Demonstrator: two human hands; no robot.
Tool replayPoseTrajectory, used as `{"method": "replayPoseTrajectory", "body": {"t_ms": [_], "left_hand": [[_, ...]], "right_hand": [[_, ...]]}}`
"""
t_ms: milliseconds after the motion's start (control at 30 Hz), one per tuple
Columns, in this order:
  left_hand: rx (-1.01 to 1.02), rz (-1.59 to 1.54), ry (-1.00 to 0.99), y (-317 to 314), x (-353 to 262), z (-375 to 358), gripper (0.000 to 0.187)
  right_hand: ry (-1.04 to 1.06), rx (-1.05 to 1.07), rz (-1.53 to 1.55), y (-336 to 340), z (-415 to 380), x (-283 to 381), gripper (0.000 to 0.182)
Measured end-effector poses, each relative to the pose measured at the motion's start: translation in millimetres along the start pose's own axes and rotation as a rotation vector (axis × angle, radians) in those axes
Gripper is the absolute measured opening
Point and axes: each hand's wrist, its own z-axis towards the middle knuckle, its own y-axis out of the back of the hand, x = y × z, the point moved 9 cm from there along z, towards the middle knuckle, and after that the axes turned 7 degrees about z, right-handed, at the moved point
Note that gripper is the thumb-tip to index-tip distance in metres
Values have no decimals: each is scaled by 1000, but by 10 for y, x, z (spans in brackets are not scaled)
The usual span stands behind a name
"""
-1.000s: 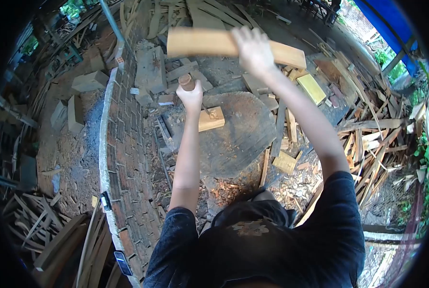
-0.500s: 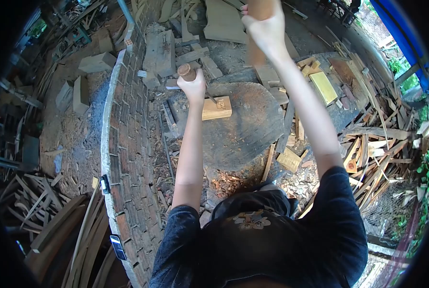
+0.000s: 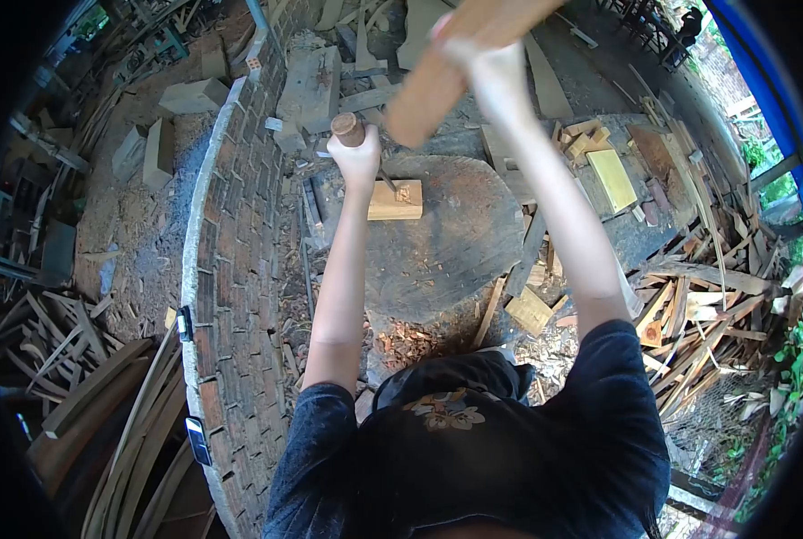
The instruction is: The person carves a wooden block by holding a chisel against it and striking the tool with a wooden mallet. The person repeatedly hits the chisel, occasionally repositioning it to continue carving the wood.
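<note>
My left hand (image 3: 356, 160) is wrapped round the wooden handle of a chisel (image 3: 348, 131). The chisel's metal blade slants down to a carved spot on a small light wood block (image 3: 396, 200). That block lies on a wide round wooden stump (image 3: 446, 242). Raised beyond the stump, my right hand (image 3: 487, 67) grips a long wooden mallet (image 3: 426, 97), slightly blurred, its thick end pointing down and left toward the chisel handle without touching it.
A low brick wall (image 3: 205, 260) runs along the left, with a phone (image 3: 198, 440) on its edge. A yellowish board (image 3: 611, 180) lies at the right. Scrap wood is piled at the far right (image 3: 689, 305) and lower left. Wood chips lie below the stump.
The mallet in my right hand has swung from upright to a slant, its thick end nearer the chisel. My left hand still holds the chisel on the block. The view has shifted slightly.
</note>
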Motion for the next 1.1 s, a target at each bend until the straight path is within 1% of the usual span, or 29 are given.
{"method": "replayPoseTrajectory", "body": {"t_ms": [33,67,100,133,167,200,233,267,300,333,400,433,467,533,567,633,667,700,733,767,800,867,900,933,1000,1033,1067,1100], "left_hand": [[-1,4,-1,-32,130,29,8],[-92,45,-71,-12,373,68,7],[-183,86,-141,45,369,49,7],[-180,91,-137,69,440,33,7],[-148,5,-105,78,335,41,4],[-124,-85,-77,87,164,71,3],[-77,-134,9,89,-86,-3,11],[-75,-129,10,92,-118,0,11],[-69,-155,7,91,-126,-3,13],[-64,-184,3,78,-136,-12,15],[-81,-143,-15,72,-79,-15,15],[-74,-90,-48,62,-88,-6,15],[-68,-41,-90,29,-119,18,15],[-153,-253,-195,-4,-108,13,15],[-106,-89,-226,-23,-198,-30,16],[-64,-8,-192,-91,-320,-77,16],[-42,7,-176,-121,-322,-86,16],[-39,1,-185,-129,-336,-92,16],[-47,57,-233,-147,-388,-98,16],[-59,113,-280,-173,-446,-102,16],[-60,107,-289,-181,-486,-107,16],[-16,45,-230,-204,-471,-117,14],[-299,-109,-394,-98,-621,-187,11],[-300,-116,-401,-50,-633,-214,11],[-21,45,-233,-163,-477,-177,8],[-16,50,-207,-172,-427,-158,13],[-15,47,-210,-180,-421,-137,13],[-9,60,-218,-187,-412,-128,13]], "right_hand": [[38,25,-457,-64,-138,-145,26],[216,403,-1017,-289,-349,-359,45],[431,542,-1328,-375,-436,-322,47],[652,680,-1632,-428,-533,-354,49],[731,589,-1632,-387,-398,-231,50],[609,493,-1595,-331,-247,-74,48],[585,259,-1374,-234,-102,159,44],[548,27,-1148,-88,17,361,42],[302,-234,-668,89,108,555,38],[23,-400,-31,332,84,235,34],[-48,-18,-167,132,26,2,40],[-86,3,-592,110,-112,-171,37],[319,330,-1374,-207,-302,-254,38],[551,500,-1441,-336,-401,-179,43],[578,490,-1459,-372,-326,-65,43],[328,156,-1358,-233,-47,198,42],[342,148,-1364,-282,-25,236,42],[80,-65,-683,-23,33,197,38],[-164,-246,12,131,0,-15,34],[-152,-246,15,115,-51,-10,24],[-150,-209,-59,100,-140,-98,33],[283,386,-1375,-314,-370,-106,39],[534,468,-1452,-388,-458,-25,40],[576,407,-1457,-274,-409,37,38],[304,241,-1468,-116,-158,225,40],[214,36,-1116,23,-56,414,38],[126,-155,-758,192,0,505,37],[-23,-272,-279,343,-3,402,31]]}}
